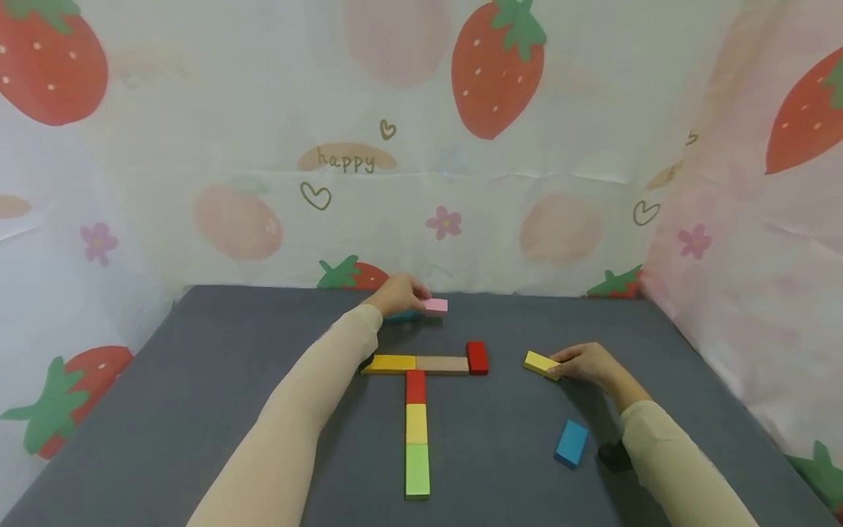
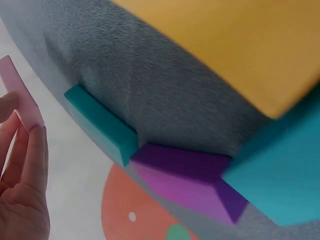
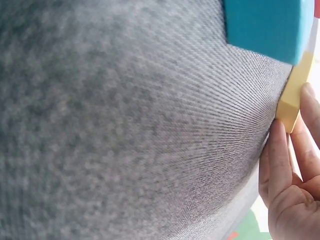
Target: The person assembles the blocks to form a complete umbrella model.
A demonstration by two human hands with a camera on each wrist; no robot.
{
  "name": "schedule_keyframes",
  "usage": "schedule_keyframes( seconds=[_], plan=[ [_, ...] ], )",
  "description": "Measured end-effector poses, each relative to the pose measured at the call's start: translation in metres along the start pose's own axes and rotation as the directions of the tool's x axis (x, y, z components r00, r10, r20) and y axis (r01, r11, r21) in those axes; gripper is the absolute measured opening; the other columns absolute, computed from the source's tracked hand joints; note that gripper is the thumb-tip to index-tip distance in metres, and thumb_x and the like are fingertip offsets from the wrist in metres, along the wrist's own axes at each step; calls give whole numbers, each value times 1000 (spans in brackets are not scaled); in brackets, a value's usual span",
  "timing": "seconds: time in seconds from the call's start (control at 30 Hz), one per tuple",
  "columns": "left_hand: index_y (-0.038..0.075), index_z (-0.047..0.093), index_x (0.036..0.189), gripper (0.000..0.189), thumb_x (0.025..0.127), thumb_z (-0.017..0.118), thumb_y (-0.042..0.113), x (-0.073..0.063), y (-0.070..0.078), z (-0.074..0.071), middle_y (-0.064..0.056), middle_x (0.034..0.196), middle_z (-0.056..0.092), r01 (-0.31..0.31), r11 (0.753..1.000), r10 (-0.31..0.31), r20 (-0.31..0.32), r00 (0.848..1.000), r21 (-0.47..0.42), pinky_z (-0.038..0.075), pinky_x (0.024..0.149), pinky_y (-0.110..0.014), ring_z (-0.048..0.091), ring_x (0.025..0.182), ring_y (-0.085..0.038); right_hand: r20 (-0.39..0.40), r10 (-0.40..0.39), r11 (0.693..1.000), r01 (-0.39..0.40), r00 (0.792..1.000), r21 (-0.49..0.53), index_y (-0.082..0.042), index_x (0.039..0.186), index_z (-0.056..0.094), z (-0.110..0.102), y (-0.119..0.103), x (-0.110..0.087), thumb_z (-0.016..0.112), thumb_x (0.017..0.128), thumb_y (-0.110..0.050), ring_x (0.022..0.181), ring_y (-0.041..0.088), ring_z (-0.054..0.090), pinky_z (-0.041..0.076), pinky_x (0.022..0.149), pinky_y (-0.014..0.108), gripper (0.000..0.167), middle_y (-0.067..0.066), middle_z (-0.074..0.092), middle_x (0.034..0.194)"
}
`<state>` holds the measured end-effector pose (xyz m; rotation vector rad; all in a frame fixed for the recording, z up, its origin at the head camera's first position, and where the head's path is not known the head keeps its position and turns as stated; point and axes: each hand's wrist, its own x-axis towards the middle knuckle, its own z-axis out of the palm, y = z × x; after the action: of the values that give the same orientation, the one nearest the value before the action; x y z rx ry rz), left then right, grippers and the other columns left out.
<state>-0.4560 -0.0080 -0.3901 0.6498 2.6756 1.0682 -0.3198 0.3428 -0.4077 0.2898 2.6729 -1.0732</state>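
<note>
At the far side of the table, my left hand (image 1: 399,294) pinches one end of a pink block (image 1: 437,305). A teal block (image 1: 403,317) lies by that hand, partly hidden behind it. My right hand (image 1: 589,367) holds a yellow block (image 1: 541,364) by its near end, low over the table at the right; in the right wrist view its thumb and fingertips are on that block (image 3: 296,92). Between the hands, an orange-yellow block (image 1: 393,364), a tan block (image 1: 443,364) and an upright-lying red block (image 1: 477,358) form a row.
From the row, a second red block (image 1: 416,386), a pale yellow block (image 1: 416,423) and a green block (image 1: 417,471) run toward me. A blue block (image 1: 571,443) lies by the right forearm. In the left wrist view a purple block (image 2: 185,180) shows. Printed cloth (image 1: 421,219) stands behind the table.
</note>
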Motion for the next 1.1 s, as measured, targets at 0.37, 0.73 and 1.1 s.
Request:
schedule_keyframes(
  seconds=[0.37, 0.73, 1.1],
  plan=[
    [1, 74, 114, 27, 89, 70, 8, 13, 8, 13, -14, 115, 73, -8, 987, -2, 63, 998, 160, 55, 92, -36, 64, 104, -27, 1, 5, 1000, -5, 1000, 1, -1, 120, 70, 1, 1, -1, 80, 84, -24, 102, 25, 63, 54, 81, 33, 44, 27, 59, 134],
    [3, 74, 115, 28, 88, 69, 4, 23, 8, 23, -13, 116, 72, 13, 973, -35, 92, 995, 232, 54, 96, -38, 65, 107, -27, 8, -15, 1000, 15, 1000, 11, 1, 120, 70, -1, 3, -1, 80, 85, -22, 98, 22, 65, 55, 78, 31, 43, 28, 60, 133],
    [2, 75, 111, 25, 87, 68, 3, 30, 0, 25, -12, 110, 74, -11, 957, -17, 94, 995, 288, 54, 93, -35, 64, 97, -23, 1, -14, 1000, 14, 1000, 12, 0, 119, 71, 0, 1, -1, 80, 85, -23, 98, 21, 64, 54, 80, 32, 42, 26, 62, 131]
  ],
)
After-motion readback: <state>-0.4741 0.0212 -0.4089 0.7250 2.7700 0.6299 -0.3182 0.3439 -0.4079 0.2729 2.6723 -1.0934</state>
